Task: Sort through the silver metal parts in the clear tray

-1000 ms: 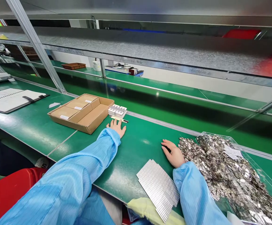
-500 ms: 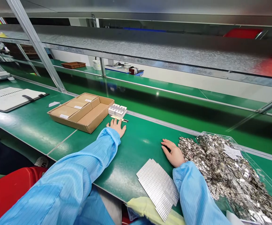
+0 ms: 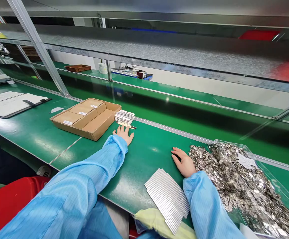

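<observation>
Head view: left hand (image 3: 123, 135) palm-down, fingers (image 3: 127, 130) spread; right hand (image 3: 186, 164) beside metal pieces (image 3: 230, 172), fingers loosely extended.

light blue, long, loose sleeves (image 3: 72, 186), fine pinstripes, creased cloth; soft cuffs (image 3: 119, 143); hands (image 3: 184, 163) bare.

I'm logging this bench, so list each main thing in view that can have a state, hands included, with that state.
Left hand: open, fingers spread
Right hand: open, fingers loosely curved
Cardboard box: open-topped
Notebook: lying open
White pieces: stacked
Silver strips: laid flat, side by side
Small metal pieces: loose, heaped, partly outside the clear tray
Brown tray: upright, open-topped
</observation>
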### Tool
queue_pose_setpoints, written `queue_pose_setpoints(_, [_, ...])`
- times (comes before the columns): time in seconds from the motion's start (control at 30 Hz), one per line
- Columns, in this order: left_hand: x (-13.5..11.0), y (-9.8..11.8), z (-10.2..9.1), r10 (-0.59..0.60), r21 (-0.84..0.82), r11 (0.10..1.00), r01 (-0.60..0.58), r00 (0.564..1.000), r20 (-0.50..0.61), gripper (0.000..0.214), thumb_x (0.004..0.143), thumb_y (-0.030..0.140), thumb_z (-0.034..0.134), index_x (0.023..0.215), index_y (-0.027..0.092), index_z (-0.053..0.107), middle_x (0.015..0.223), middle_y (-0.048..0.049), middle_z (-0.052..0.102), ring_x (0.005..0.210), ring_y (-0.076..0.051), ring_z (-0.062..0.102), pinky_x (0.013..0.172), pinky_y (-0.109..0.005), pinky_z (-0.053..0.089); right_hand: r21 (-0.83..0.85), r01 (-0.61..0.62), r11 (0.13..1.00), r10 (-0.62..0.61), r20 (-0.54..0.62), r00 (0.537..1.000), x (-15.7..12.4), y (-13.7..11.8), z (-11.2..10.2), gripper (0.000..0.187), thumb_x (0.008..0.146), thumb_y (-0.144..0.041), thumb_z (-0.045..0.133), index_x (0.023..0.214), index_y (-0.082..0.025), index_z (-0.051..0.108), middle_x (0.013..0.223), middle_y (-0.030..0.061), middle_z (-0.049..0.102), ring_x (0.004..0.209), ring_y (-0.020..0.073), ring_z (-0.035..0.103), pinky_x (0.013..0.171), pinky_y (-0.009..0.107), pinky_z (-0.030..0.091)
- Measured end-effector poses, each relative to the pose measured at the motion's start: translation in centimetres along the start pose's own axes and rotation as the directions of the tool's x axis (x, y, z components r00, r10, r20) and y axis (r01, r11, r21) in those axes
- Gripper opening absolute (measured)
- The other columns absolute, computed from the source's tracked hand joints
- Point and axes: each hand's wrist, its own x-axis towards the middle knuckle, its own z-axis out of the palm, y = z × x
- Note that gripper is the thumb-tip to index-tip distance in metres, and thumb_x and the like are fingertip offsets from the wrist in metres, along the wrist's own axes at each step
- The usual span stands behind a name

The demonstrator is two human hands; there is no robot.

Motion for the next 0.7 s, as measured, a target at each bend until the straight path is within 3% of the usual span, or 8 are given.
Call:
queue_pose_setpoints(0.37, [-0.01,0.06,-0.15,0.004,-0.01,1.0,-0.003,1.0,0.015,0.066,0.094,0.059,0.022,0.153,0.03,0.03,0.16,-0.0052,0.02,0.147,-0.026,0.017,0.115,-0.053,0.019,-0.004,-0.059,0.998,0.059,0.041,0.997,-0.06,0.26,-0.04,0.064,0.115,-0.07,0.034,0.115,-0.013,0.064,0.123,0.0116,0.049,0.119,0.0279,0.043,0.107,0.047,0.038])
queue_pose_setpoints(0.7, [0.11,-0.06,0.06,0.011,-0.013,1.0,-0.011,1.0,0.004,0.066,0.094,0.058,0.023,0.153,0.029,0.032,0.159,-0.0063,0.021,0.146,-0.027,0.018,0.115,-0.053,0.02,-0.04,-0.139,0.989,0.142,0.092,0.986,-0.14,0.41,-0.1,0.047,0.116,-0.057,0.048,0.117,-0.013,0.064,0.126,0.0118,0.048,0.122,0.029,0.041,0.108,0.049,0.038])
